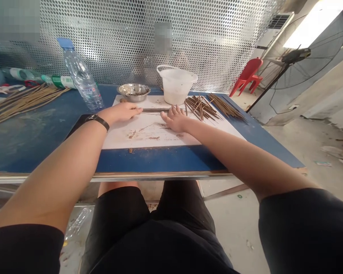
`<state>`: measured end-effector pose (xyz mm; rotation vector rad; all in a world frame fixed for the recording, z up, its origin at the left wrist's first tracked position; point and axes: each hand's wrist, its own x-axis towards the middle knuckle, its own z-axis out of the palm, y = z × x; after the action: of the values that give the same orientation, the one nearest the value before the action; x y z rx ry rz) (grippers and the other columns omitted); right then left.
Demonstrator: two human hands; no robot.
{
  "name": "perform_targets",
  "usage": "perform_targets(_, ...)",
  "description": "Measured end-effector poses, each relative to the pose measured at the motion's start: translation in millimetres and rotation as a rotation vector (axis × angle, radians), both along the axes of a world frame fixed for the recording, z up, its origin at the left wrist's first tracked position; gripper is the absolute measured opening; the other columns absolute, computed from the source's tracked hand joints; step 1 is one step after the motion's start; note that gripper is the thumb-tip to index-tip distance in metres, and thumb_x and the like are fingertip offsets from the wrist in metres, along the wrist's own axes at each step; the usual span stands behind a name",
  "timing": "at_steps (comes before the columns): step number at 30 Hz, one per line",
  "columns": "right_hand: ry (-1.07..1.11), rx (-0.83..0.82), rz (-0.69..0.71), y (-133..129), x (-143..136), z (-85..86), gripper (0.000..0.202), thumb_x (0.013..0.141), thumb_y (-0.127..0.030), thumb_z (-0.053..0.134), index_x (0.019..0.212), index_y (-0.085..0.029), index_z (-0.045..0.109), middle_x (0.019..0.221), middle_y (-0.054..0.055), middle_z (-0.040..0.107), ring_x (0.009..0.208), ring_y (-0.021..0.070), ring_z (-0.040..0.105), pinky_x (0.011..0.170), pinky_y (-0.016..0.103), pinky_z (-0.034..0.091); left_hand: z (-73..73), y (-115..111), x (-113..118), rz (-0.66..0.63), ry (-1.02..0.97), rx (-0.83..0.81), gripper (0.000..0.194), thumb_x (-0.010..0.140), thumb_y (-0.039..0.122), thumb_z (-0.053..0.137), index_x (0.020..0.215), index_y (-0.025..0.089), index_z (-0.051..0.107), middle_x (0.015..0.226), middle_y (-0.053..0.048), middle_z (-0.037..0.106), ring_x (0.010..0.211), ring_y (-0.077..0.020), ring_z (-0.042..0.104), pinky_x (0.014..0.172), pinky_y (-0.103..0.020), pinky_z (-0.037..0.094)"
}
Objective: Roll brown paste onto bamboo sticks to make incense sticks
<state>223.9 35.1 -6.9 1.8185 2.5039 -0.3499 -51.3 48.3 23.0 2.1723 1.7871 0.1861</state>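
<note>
Several thin dark brown sticks (154, 110) lie side by side across a white sheet (120, 142), which is smeared with brown crumbs. My left hand (125, 111) rests at their left end, with its fingers stretched out and its fingertips touching them. Over the right end, my right hand (175, 118) lies flat with spread fingers, pressing on the sticks. Just right of it is a loose pile of brown-coated sticks (201, 108). What lies under both palms is hidden.
Behind my hands stand a metal bowl (133, 93) and a white plastic bucket (177, 85). A tall water bottle (82, 78) is at the left, near long tan sticks (25, 101). Another stick bundle (227, 106) lies far right. A perforated metal panel (117, 42) closes the back.
</note>
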Motion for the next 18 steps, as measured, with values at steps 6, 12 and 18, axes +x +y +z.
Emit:
perform_targets(6,-0.093,0.023,0.119,26,-3,4.9,0.092,0.108,-0.065,0.017,0.183,-0.012,0.006,0.190,0.019,0.007,0.173,0.0484,-0.006,0.136,0.076,0.007,-0.3,-1,0,-0.021,-0.012,0.013,0.074,0.097,0.079,0.048,0.148,0.033,0.072,0.143,-0.009,0.077,0.131,-0.0394,0.068,0.100,-0.041,0.053)
perform_targets(12,-0.024,0.052,-0.012,-7,-5,-2.3,0.109,0.104,-0.074,-0.003,0.179,0.004,0.005,0.189,0.021,-0.002,0.174,0.0413,-0.012,0.139,0.062,-0.002,-0.3,-3,1,-0.005,-0.042,-0.014,0.076,0.101,0.076,0.045,0.159,0.030,0.064,0.154,-0.011,0.071,0.136,-0.0381,0.066,0.111,-0.044,0.049)
perform_targets(18,-0.024,0.019,0.004,-76,4,-0.8,0.115,0.103,-0.080,0.000,0.178,0.008,0.007,0.188,0.024,-0.006,0.174,0.0401,-0.015,0.139,0.061,-0.007,-1.9,0,2,0.030,-0.026,-0.001,0.073,0.099,0.074,0.048,0.155,0.030,0.068,0.152,-0.011,0.073,0.136,-0.0384,0.067,0.111,-0.044,0.050)
